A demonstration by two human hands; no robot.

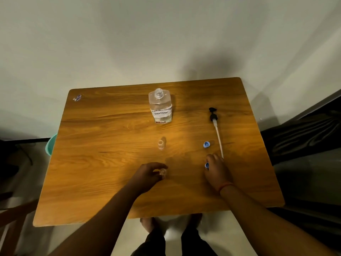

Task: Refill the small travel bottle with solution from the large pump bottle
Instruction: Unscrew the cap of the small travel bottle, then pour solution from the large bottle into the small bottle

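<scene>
The left hand [147,174] is on the tabletop [103,163], and its fingers are closed around a small clear bottle [163,171] that stands with its top open. The right hand [215,169] rests near it, to the right, and pinches a little blue cap [207,165] between its fingers. Just past the right hand lies a second blue cap [206,144], open side up. Beside that cap lies the black pump [213,114] with its long white tube [219,139], and the end of the tube reaches the right hand. Past the left hand stands another small clear bottle [161,144] (it is hard to see). Farther off still stands the big bottle [160,107] with no pump on it. It has clear water-like stuff inside and a white label that says SOLUTION
</scene>
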